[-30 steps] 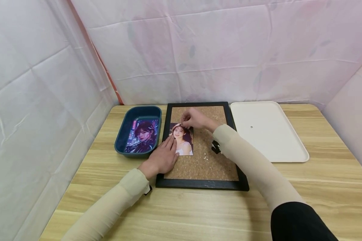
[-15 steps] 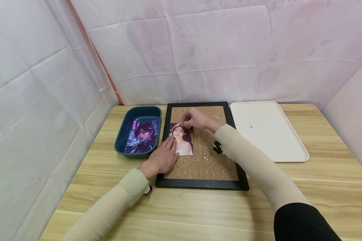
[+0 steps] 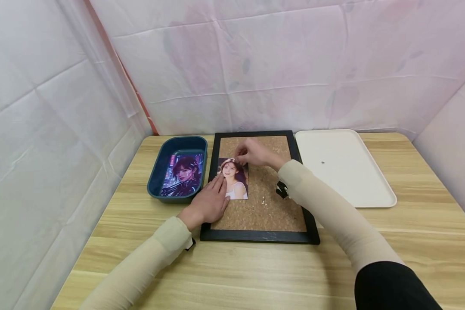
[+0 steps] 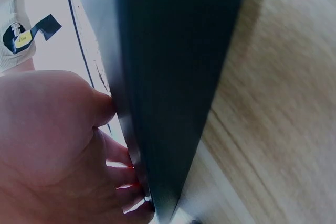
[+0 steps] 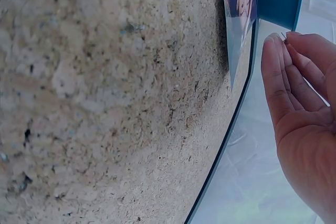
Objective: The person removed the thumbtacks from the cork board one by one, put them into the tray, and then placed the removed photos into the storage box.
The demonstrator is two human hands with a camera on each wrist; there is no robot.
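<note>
My left hand (image 3: 209,202) lies flat, fingers straight, on the near left corner of the photo (image 3: 234,180), pinning it to the cork board (image 3: 263,206) so it cannot slide. My right hand (image 3: 253,153) hovers over the photo's far edge, fingertips (image 5: 278,51) pinched on a thin pin (image 5: 284,36), wrist bent down, forearm crossing the board. A blue tray (image 3: 160,172) sits left, a white tray (image 3: 356,181) right, on the table (image 3: 255,275).

Both forearms wear close-fitting beige sleeves (image 3: 325,206) ending at the wrist, a black upper sleeve (image 3: 391,288) covers the right arm, and a black wrist-mounted device (image 3: 282,189) is strapped on.
</note>
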